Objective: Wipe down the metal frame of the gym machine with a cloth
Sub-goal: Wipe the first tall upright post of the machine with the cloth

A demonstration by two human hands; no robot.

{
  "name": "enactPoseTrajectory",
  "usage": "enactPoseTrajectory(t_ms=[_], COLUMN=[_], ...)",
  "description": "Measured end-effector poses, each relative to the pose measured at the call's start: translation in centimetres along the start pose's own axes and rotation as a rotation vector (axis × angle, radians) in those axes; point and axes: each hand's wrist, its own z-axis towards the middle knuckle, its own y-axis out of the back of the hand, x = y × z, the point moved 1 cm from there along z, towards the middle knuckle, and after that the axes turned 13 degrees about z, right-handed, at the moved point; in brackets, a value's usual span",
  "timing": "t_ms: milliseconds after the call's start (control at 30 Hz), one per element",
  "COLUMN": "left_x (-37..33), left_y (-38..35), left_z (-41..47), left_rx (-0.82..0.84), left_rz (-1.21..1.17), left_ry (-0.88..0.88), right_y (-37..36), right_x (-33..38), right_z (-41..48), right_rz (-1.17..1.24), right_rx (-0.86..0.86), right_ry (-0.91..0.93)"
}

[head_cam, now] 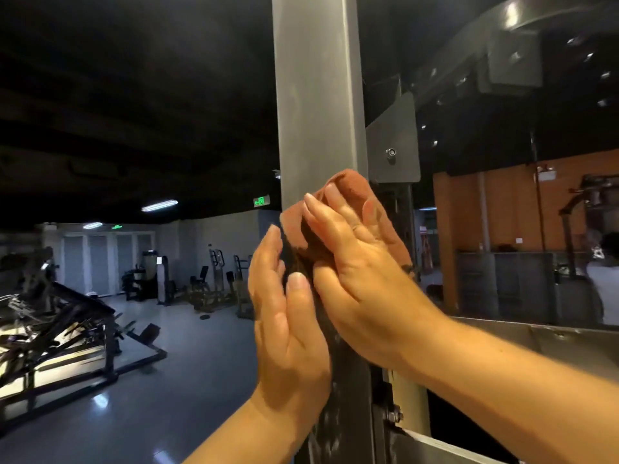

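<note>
A grey square metal post of the gym machine rises straight up the middle of the view. A rust-brown cloth lies against the post's front at about mid-height. My right hand presses flat on the cloth with straight fingers pointing up and left. My left hand sits just left of it on the post's left side, fingers straight, its thumb touching the dark lower fold of the cloth. The post below the hands looks darker and streaked.
A grey bracket plate with a bolt joins the post on the right, under a dark overhead beam. A steel crossbar runs right behind my forearm. Other gym machines stand on the shiny floor at left. A person stands far right.
</note>
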Motion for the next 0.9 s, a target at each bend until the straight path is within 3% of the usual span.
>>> enactPoseTrajectory(t_ms=[67, 133, 200, 233, 333, 400, 533, 700, 900], left_x=[-0.4, 0.6, 2.4, 2.5, 0.2, -0.7, 0.2, 1.6, 1.2], left_y=[-0.8, -1.4, -2.6, -3.1, -3.6, -3.0, -1.6, -1.1, -2.4], left_z=[-0.6, -0.7, -0.2, 0.6, 4.6, 6.8, 5.6, -0.1, 5.7], left_rx=[0.094, 0.126, 0.13, 0.199, 0.213, 0.226, 0.165, 0.179, 0.124], left_rz=[-0.058, 0.108, 0.424, 0.469, 0.57, 0.451, 0.273, 0.313, 0.367], left_ry=[-0.015, -0.1, -0.307, -0.322, -0.167, -0.055, -0.094, -0.103, -0.168], right_y=[-0.1, 0.6, 1.5, 1.8, 2.3, 2.6, 3.2, 2.0, 1.1], right_x=[0.8, 1.3, 1.4, 1.3, 0.4, -0.4, -2.4, -4.5, -5.3], right_z=[-1.1, -1.9, -1.7, -1.4, 0.6, 2.0, 3.2, 2.7, 2.7], right_rz=[0.27, 0.354, 0.304, 0.24, 0.111, 0.125, 0.126, 0.155, 0.281], right_rx=[0.041, 0.005, -0.067, -0.091, -0.167, -0.198, -0.251, -0.178, -0.198], right_ry=[-0.083, -0.039, 0.063, 0.117, 0.184, 0.151, 0.148, 0.113, 0.176])
